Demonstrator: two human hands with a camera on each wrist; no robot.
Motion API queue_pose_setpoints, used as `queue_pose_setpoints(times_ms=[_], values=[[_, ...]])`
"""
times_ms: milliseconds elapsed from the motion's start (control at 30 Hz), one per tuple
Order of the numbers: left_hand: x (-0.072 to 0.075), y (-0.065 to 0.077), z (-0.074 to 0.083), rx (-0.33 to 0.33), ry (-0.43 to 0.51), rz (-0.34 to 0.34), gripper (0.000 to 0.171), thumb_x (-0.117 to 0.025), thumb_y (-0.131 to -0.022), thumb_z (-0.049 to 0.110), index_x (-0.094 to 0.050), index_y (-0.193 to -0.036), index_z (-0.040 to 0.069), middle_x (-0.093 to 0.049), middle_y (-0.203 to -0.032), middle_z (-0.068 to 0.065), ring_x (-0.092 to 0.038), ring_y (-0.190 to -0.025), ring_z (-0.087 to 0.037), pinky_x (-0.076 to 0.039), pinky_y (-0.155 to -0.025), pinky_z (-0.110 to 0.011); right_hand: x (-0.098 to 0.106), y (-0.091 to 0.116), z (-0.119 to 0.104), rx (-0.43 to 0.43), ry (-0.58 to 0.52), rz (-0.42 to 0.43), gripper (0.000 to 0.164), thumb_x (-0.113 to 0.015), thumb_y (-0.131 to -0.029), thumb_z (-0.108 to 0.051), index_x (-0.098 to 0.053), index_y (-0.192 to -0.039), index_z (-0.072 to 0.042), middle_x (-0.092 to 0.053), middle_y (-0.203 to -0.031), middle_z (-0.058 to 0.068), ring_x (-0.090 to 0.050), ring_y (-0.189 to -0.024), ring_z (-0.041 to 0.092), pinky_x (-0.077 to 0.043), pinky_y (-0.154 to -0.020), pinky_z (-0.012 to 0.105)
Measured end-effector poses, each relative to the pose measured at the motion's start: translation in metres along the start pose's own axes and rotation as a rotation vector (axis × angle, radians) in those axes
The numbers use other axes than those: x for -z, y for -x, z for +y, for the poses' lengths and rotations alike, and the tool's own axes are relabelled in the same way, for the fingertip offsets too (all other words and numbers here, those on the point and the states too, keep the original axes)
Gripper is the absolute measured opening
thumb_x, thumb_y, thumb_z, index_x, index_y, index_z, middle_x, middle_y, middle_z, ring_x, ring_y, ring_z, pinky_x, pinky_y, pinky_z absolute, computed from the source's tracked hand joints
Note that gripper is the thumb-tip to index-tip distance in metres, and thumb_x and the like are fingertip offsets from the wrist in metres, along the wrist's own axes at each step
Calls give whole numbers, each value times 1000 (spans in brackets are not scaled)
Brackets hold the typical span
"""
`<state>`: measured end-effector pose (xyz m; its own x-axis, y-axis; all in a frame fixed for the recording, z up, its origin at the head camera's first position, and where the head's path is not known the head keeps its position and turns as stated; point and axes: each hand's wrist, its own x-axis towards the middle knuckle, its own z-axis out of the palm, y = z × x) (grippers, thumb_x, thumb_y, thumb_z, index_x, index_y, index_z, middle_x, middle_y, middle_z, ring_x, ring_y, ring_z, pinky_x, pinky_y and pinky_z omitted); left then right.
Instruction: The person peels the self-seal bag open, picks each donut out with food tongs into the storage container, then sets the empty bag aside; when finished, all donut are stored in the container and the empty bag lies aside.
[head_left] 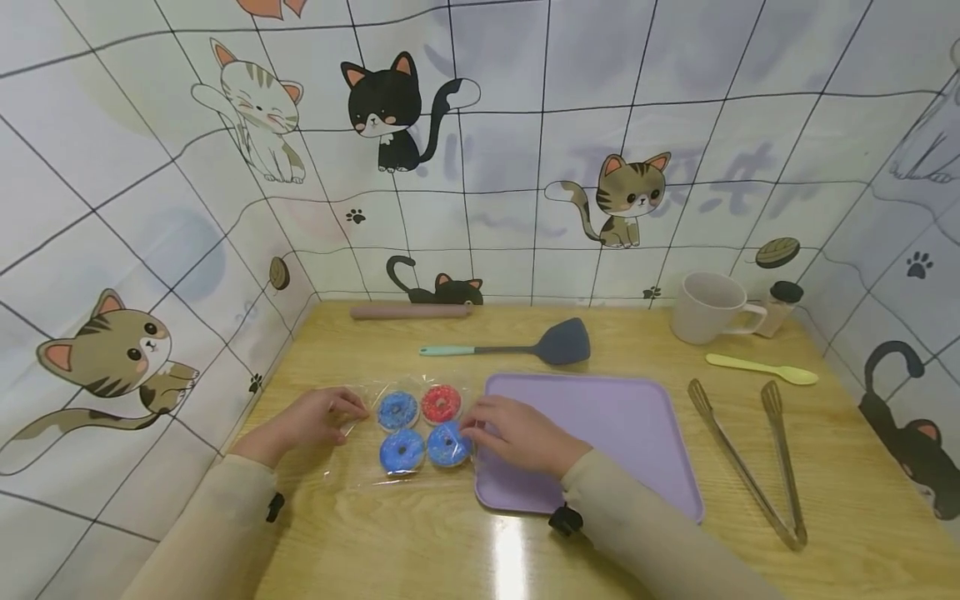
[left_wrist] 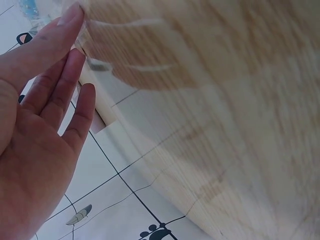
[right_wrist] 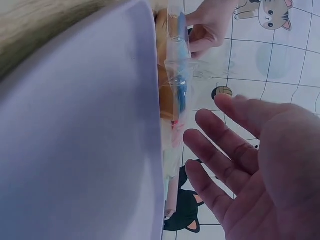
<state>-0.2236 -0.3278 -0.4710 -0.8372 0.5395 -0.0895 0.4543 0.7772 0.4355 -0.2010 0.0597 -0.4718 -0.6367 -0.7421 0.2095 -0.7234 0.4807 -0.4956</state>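
Sleeves [head_left: 645, 517]; wooden table [head_left: 420, 542]; patterned wall [head_left: 502, 167]; left fingers [head_left: 347, 404] pinch bag [head_left: 422, 435]; right fingers [right_wrist: 225, 137] parted, empty.

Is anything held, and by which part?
Unclear whether the left hand pinches the clear plastic doughnut packet by its left edge; the right hand holds nothing.

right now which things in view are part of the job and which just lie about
Likely job:
clear plastic wrap, at left grip and right grip
three blue ring doughnuts
one red ring doughnut
maybe lilac rectangular tray

Lying about:
brown cylindrical rod
dark mint-handled spatula
pale mug
black-lidded jar
yellow spoon
metal tongs
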Motion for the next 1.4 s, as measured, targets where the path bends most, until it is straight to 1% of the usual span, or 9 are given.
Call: queue_pose_setpoints(times_ms=[133, 167, 267, 533, 700, 867, 967, 1100, 1400], values=[[-2, 2, -2, 11, 12, -15, 44, -87, -78, 2, -77, -120, 7, -70, -123, -7, -63, -120, -37, -50, -105, -57, -6, -5, 4, 3, -18, -8, 17, -62, -105, -21, -74, -117, -17, -71, -114, -7, -65, -106, 8, -55, -95, 31], [-2, 3, -2, 23, 20, -16, 44, -87, -78, 1, -77, -120, 7, -70, -123, -7, -63, -121, -37, -49, -106, -57, -8, -6, 5, 0, -17, -13, 18, -64, -104, -20, -73, -119, -17, -71, -114, -6, -66, -106, 9, -56, -95, 31], [-3, 4, -1, 22, 24, -16, 44, -87, -77, 1, -77, -119, 7, -70, -123, -7, -63, -120, -37, -51, -103, -57, -11, -10, 8, -8, -17, -29, 20, -67, -102, -17, -72, -121, -18, -70, -114, -5, -66, -103, 7, -56, -93, 29], [-6, 2, -3, 32, 22, -12, 43, -88, -77, 3, -78, -118, 8, -70, -122, -6, -63, -120, -36, -50, -104, -56, -15, -20, 9, 16, 55, -44, 16, -71, -100, -18, -76, -114, -23, -66, -110, -8, -63, -100, 7, -56, -91, 27], [-6, 1, -1, 24, 37, -8, 42, -88, -77, 2, -78, -117, 8, -71, -121, -7, -63, -120, -37, -50, -104, -58, -16, -23, 9, -10, 72, -59, 10, -72, -99, -20, -76, -105, -26, -65, -110, -11, -62, -100, 4, -55, -90, 26], [-4, 1, -1, 6, 25, 0, 42, -88, -77, 1, -78, -117, 8, -71, -121, -6, -64, -118, -37, -51, -104, -57, -15, -24, 8, -22, 96, -39, 6, -74, -97, -22, -75, -99, -28, -63, -109, -13, -61, -96, 4, -55, -86, 26], [-3, 1, -2, 6, 15, 0, 42, -87, -78, 1, -78, -119, 8, -70, -122, -6, -64, -118, -36, -51, -103, -56, -14, -26, 7, -19, 111, -33, 6, -75, -97, -23, -76, -100, -28, -64, -111, -12, -61, -95, 4, -55, -85, 26], [-2, 1, -3, 8, 12, -9, 43, -87, -78, 2, -77, -119, 8, -70, -122, -6, -64, -119, -37, -50, -104, -57, -16, -28, 5, 0, 122, -62, 7, -75, -97, -24, -77, -102, -28, -64, -116, -11, -62, -99, 4, -55, -88, 25], [-1, 1, -3, 13, 26, -9, 42, -86, -80, 1, -77, -120, 8, -70, -123, -6, -63, -121, -37, -49, -105, -58, -15, -28, 3, -8, 129, -83, 5, -73, -98, -24, -76, -100, -28, -63, -115, -12, -64, -104, 5, -56, -89, 24]])
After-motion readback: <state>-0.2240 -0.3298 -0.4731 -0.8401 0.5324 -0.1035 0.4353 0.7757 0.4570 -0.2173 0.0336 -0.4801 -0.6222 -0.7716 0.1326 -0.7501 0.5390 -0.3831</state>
